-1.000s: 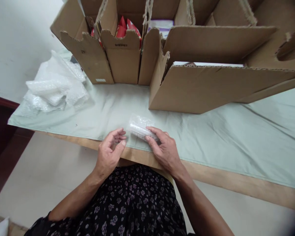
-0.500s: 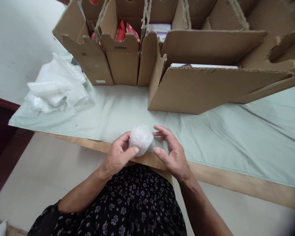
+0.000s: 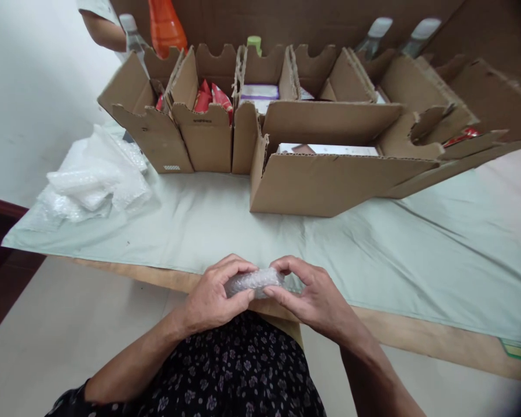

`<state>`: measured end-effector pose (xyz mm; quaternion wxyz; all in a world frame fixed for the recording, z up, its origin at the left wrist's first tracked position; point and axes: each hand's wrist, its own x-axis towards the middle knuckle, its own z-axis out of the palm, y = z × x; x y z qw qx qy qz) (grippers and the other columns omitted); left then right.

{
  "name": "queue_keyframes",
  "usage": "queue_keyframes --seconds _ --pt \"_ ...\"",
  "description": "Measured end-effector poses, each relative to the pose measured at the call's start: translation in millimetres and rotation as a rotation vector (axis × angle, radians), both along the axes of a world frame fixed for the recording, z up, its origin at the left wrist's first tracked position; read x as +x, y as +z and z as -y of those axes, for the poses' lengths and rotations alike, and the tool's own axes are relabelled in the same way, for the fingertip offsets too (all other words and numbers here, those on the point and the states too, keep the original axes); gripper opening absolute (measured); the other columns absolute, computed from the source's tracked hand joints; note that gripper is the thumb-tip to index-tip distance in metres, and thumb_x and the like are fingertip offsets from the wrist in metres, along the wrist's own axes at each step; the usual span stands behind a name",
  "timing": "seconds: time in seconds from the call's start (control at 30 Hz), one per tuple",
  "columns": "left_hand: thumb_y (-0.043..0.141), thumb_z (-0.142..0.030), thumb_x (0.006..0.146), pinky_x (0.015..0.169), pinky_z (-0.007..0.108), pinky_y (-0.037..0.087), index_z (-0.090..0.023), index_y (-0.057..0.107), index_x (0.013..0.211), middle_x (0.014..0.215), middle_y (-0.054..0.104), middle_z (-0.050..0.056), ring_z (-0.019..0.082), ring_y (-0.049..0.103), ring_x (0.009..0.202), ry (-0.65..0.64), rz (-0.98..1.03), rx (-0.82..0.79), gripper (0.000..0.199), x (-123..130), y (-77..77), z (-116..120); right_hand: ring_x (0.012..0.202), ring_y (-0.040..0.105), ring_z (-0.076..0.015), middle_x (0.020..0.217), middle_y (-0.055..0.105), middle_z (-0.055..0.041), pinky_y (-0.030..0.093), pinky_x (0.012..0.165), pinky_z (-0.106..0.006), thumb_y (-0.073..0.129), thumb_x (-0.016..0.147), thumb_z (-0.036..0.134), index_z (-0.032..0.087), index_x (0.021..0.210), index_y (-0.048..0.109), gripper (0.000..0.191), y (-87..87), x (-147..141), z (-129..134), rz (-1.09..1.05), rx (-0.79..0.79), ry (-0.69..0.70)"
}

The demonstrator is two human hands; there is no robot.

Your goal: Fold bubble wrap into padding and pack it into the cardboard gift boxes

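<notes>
A small bundle of bubble wrap (image 3: 257,281) is held just above the table's front edge, lying lengthwise between both hands. My left hand (image 3: 217,289) grips its left end, thumb at the front and fingers over the top. On the right end, my right hand (image 3: 306,292) pinches it between thumb and fingers. Whatever is inside the bundle, if anything, cannot be made out. To the left on the pale green cloth (image 3: 191,226) lies a loose heap of bubble wrap (image 3: 98,176).
Cardboard bins (image 3: 330,185) line the back of the table, holding red packets (image 3: 212,98) and boxes. Behind them stand an orange bottle (image 3: 167,29) and clear bottles with white caps (image 3: 421,35). Another person's arm (image 3: 102,29) shows at the upper left.
My right hand, open and apart before, has closed on the bubble wrap bundle. The bundle has turned from a rounded face to a flat, lengthwise side. The view has tilted up.
</notes>
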<state>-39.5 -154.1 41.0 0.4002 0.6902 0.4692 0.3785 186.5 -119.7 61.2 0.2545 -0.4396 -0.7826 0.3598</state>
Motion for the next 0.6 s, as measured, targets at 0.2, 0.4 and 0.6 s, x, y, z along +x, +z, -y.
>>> queue_keyframes --seconds 0.2,0.4,0.6 --pt "0.067 -0.025 0.094 0.106 0.044 0.058 -0.022 0.06 0.135 0.142 0.062 0.014 0.026 0.064 0.127 0.193 -0.147 0.498 0.042 -7 26.6 -52 0.063 0.062 -0.0104 0.072 0.066 0.0043 0.049 0.06 -0.021 0.072 0.091 0.031 0.022 0.09 0.065 0.012 16.5 17 -4 -0.017 0.072 -0.088" --pt "0.058 -0.02 0.095 0.108 0.04 0.058 -0.026 0.044 0.152 0.163 0.047 0.013 0.027 0.059 0.139 0.217 -0.249 0.76 0.059 9 45.0 -131 0.063 0.063 -0.0111 0.073 0.068 0.0037 0.051 0.06 -0.022 0.078 0.089 0.038 0.024 0.094 0.07 0.017 44.4 43 -12 -0.015 0.232 -0.215" --pt "0.06 -0.017 0.09 0.103 0.038 0.059 -0.021 0.059 0.133 0.14 0.062 0.011 0.026 0.062 0.131 0.251 -0.276 0.756 0.043 14 44.7 -157 0.074 0.067 -0.02 0.09 0.074 -0.0034 0.056 0.066 -0.038 0.087 0.08 0.049 0.033 0.1 0.077 0.028 80.6 60 -23 -0.243 0.313 -0.556"
